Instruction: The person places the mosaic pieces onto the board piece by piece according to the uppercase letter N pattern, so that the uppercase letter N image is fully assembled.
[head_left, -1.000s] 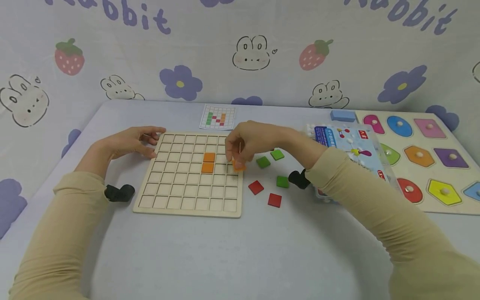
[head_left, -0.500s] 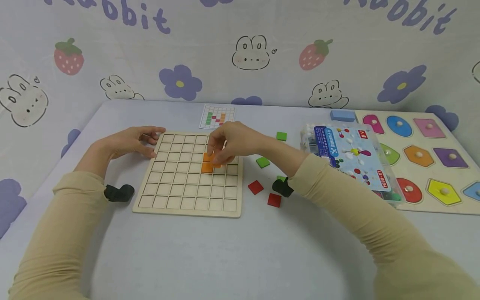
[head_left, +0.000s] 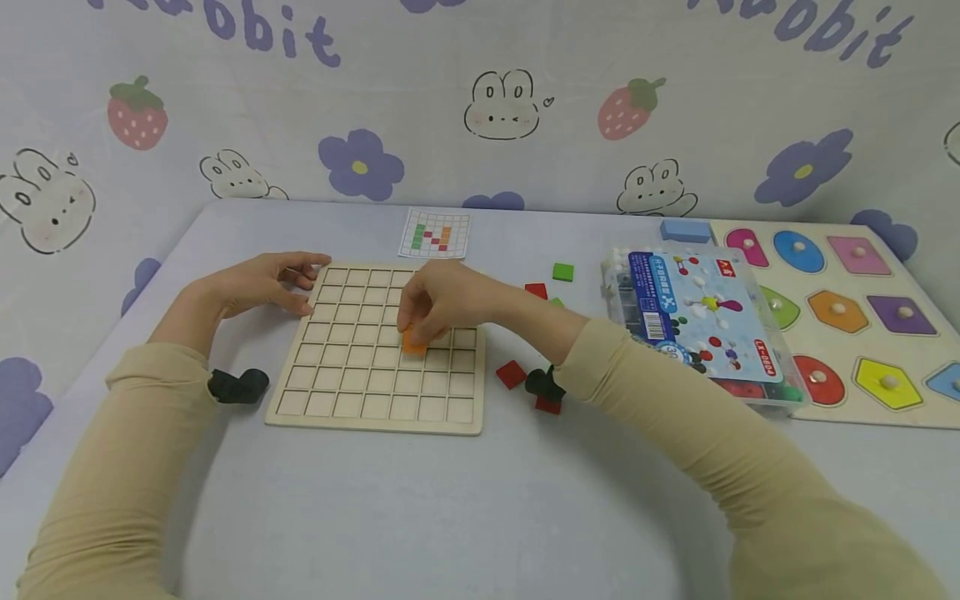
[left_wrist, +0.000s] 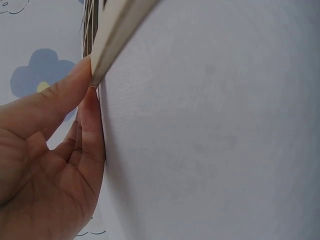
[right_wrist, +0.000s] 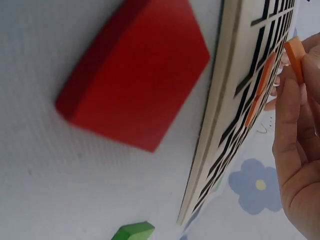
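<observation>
My right hand (head_left: pixel 450 296) is over the middle of a wooden grid board (head_left: pixel 337 379), pinching an orange square tile (right_wrist: pixel 295 57) between thumb and fingers. In the right wrist view, that tile stands tilted just off the board, and more orange tiles (right_wrist: pixel 266 75) lie in the grid cells beyond it. The head view has those cells mostly covered by the hand. At the board's back left, my left hand (head_left: pixel 258 285) touches the edge with thumb and fingertip, its fingers fairly straight. The left wrist view shows the thumb (left_wrist: pixel 75 87) against the rim.
Right of the board lie loose red tiles (head_left: pixel 512 374) and green tiles (head_left: pixel 562 272). A small pattern card (head_left: pixel 435 233) sits behind the board. Farther right are a clear plastic box (head_left: pixel 705 317) with a printed sheet, a blue block (head_left: pixel 686 231) and a shape puzzle board (head_left: pixel 855 342).
With an orange tile in its fingers, my right hand has moved left from the board's right edge to the orange tiles near the middle, then slightly nearer. The left hand stays put.
</observation>
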